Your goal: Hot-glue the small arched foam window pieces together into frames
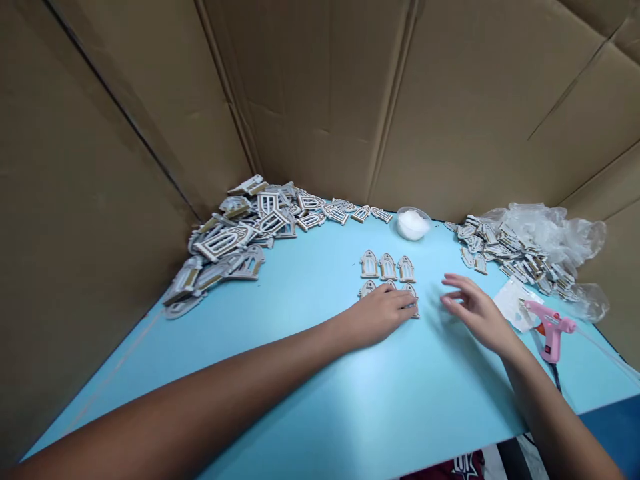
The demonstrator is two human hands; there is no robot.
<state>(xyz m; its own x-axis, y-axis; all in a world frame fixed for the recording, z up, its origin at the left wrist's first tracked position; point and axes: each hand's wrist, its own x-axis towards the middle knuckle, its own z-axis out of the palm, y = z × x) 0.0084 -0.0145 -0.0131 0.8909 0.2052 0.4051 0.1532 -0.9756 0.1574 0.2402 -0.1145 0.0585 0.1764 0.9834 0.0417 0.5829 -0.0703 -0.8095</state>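
Note:
Small arched window-shaped pieces lie in two rows in the middle of the blue table. The back row (388,267) shows three pieces in full. My left hand (383,312) rests over the front row, its fingers touching the rightmost piece (411,291) and covering much of the others; whether it grips anything is hidden. To the right of the rows, my right hand (473,310) is raised above the table, fingers apart, with nothing in it. A pink glue gun (551,328) stands to the right of that hand, beside a white sheet (517,303).
A large heap of arched pieces (225,240) fills the back left. At the back stands a clear bowl of white material (413,224). Smaller pieces (520,257) and crumpled clear plastic (560,230) lie at the right. Cardboard walls (310,87) enclose the blue table (300,400).

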